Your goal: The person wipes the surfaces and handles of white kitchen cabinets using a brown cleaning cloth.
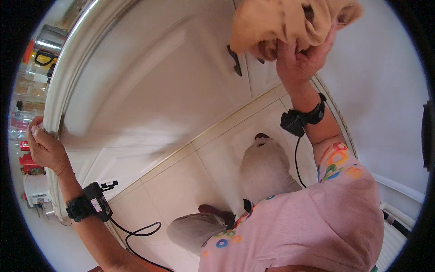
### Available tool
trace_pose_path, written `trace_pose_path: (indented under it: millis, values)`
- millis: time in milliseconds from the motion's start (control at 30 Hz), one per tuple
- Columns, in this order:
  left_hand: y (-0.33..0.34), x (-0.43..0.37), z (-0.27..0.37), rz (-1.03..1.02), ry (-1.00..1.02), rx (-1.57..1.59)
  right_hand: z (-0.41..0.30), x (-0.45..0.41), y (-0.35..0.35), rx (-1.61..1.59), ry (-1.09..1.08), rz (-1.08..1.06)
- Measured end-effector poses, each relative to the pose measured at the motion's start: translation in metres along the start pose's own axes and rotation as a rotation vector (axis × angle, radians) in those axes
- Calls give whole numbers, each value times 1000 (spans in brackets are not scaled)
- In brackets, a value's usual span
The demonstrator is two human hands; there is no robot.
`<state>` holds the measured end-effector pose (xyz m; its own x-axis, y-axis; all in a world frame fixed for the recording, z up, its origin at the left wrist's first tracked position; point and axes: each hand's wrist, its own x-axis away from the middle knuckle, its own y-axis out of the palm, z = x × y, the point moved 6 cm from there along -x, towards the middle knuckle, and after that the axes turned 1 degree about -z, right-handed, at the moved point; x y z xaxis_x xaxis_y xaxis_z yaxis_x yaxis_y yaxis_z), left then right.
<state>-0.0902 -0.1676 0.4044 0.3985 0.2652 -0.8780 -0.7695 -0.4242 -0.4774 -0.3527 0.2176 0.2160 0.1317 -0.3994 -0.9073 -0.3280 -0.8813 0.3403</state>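
Observation:
My right hand [300,56] grips a crumpled tan cloth [295,23] at the top right, in front of the cabinet and the white surface beside it. My left hand [46,146] is at the far left, curled over the rounded edge of the white counter [54,85]; its fingertips are partly hidden behind the edge. Each wrist wears a black strap with a device and a cable. White cabinet doors [153,85] with a dark handle [235,61] lie between my hands.
On the counter at the left stand a metal pot [51,39], clear containers, red items and a white appliance [35,190]. A smooth white surface [377,85] rises at the right. Tiled floor [176,180] lies below, around my legs.

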Motion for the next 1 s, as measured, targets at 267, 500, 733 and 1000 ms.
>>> trace_pose_path:
  millis: [267,500,733,1000]
  values:
    - [-10,-3,3,41,168,-61,-3,102,3,240,-38,-766]
    - [-3,-2,-7,10,93,-13,74,339,-78,317,393,-1467]
    - [-8,-2,-14,-9,71,-87,141,434,-117,259,1526,-934]
    - [-9,-6,-5,46,57,-10,155,341,-121,-208,1723,-52]
